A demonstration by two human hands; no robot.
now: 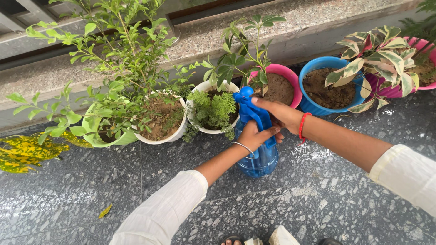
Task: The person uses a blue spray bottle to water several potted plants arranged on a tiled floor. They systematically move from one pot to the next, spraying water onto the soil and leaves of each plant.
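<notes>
A blue spray bottle (261, 159) stands on the dark speckled stone floor (91, 190), in front of a row of potted plants. My left hand (254, 135), with a silver bangle on its wrist, grips the bottle's neck from the left. My right hand (279, 113), with a red thread on its wrist, wraps over the blue pump head from the right. Just behind the bottle is a white pot (213, 129) with a feathery green plant (213, 109). Both arms wear white sleeves.
Along the stone ledge (295, 22) stand a light green pot (102, 136), a white pot (172, 134) with a leafy shrub, a pink pot (293, 79), a blue pot (318, 106) and a magenta pot (422, 45) with variegated leaves. Yellow-green leaves (22, 154) lie at left. My sandalled toes (234, 240) show below.
</notes>
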